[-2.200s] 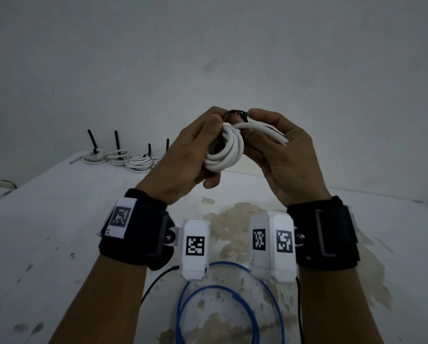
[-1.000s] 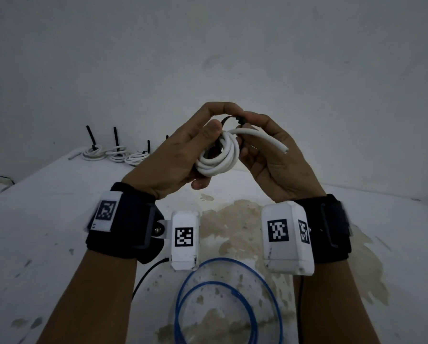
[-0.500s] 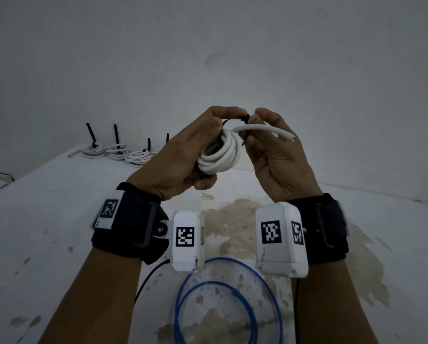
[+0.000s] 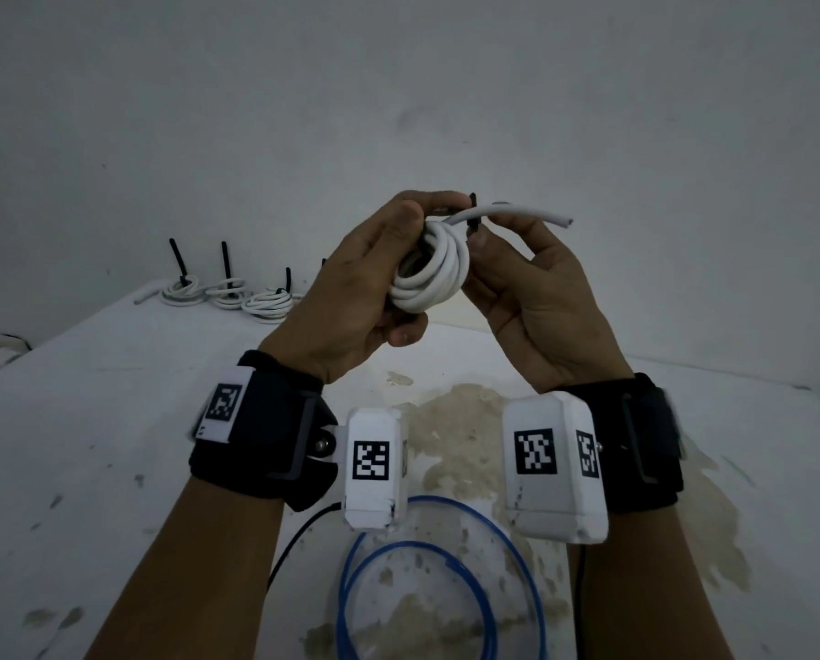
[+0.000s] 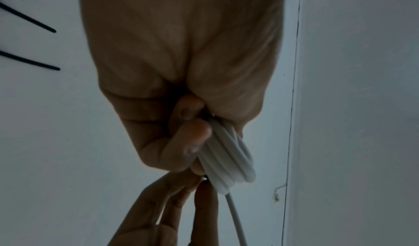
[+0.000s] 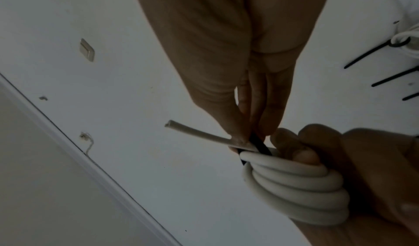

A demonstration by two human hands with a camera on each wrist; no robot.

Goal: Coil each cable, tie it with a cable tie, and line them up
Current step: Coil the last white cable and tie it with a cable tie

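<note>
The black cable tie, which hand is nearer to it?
Right. The right hand pinches the black cable tie in its fingers; the left hand grips the white cable coil beside it.

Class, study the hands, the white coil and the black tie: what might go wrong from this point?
1. The left hand alone grips the coiled white cable; a slack grip may let its loops spring apart.
2. The right hand pinches the thin black cable tie at its fingertips, so it may slip out.
3. The cable's loose cut end juts out beyond the tie and may stay outside the bundle.
</note>
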